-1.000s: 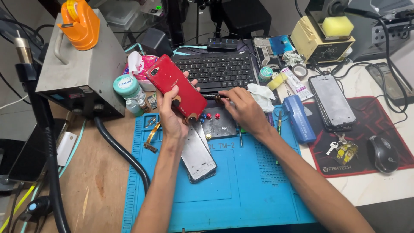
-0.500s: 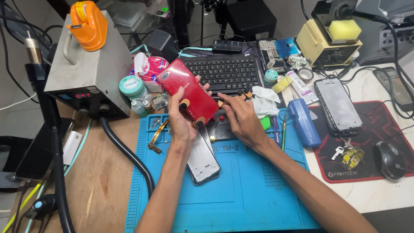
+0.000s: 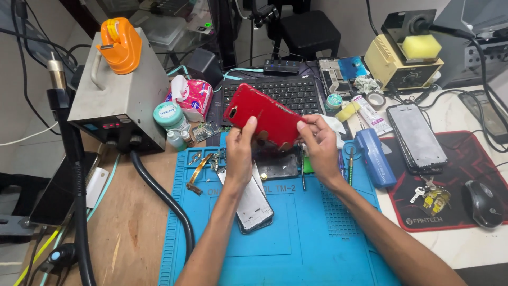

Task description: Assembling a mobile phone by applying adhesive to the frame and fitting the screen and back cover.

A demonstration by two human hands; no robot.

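Note:
Both my hands hold a red phone back cover (image 3: pixel 267 119) above the blue work mat (image 3: pixel 296 238), its camera hole toward the upper left. My left hand (image 3: pixel 241 151) grips its lower left edge with the thumb on top. My right hand (image 3: pixel 320 143) pinches its right end. Under my left wrist an opened white phone frame (image 3: pixel 253 204) lies on the mat. A dark phone part (image 3: pixel 278 165) lies just below the cover.
A black keyboard (image 3: pixel 286 92) sits behind the cover. A grey hot-air station (image 3: pixel 119 100) with an orange tape dispenser (image 3: pixel 121 45) stands at left, its black hose (image 3: pixel 164 198) crossing the wooden table. At right are a blue tool (image 3: pixel 374 156), a cracked phone (image 3: pixel 417 136), keys (image 3: pixel 431 197) and a mouse (image 3: pixel 482 204).
My right hand has left the mat and taken hold of the red cover's right end. The cover has turned from upright-tilted to nearly level, raised between both hands.

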